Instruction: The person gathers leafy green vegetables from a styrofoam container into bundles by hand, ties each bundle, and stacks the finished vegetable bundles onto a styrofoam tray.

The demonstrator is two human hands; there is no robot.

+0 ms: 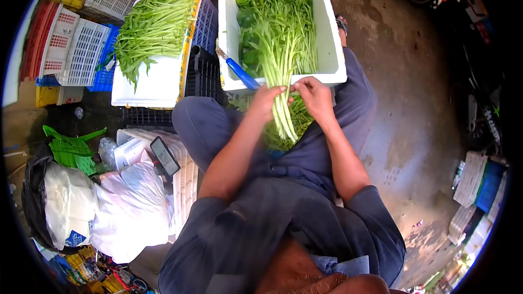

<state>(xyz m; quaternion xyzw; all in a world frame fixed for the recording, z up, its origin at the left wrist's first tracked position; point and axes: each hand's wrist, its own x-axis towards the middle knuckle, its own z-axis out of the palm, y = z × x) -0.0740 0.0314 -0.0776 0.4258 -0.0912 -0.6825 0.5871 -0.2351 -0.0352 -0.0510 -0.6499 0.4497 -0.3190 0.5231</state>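
Observation:
My left hand (pixel 266 102) is wrapped around the pale stalks of a bunch of water spinach (pixel 281 65). The leafy end points away over a white foam box (pixel 229 27), and the cut ends hang toward my lap. Beside the stalks, my right hand (pixel 315 98) is closed with thumb and fingertips pinched at the bunch's right edge; what they grip is too small to tell. A knife with a blue handle (pixel 241 73) lies across the box's near left rim. Dark green rounded vegetables (pixel 246 18) and more greens are inside the box.
Left of the box, more water spinach (pixel 158 27) lies on a white foam lid (pixel 144 88) over stacked crates. A scale-like display (pixel 164 155) and white plastic bags (pixel 131 207) are by my left knee. Loose greens (pixel 298 117) sit between my legs. Crates (pixel 81 49) stand far left.

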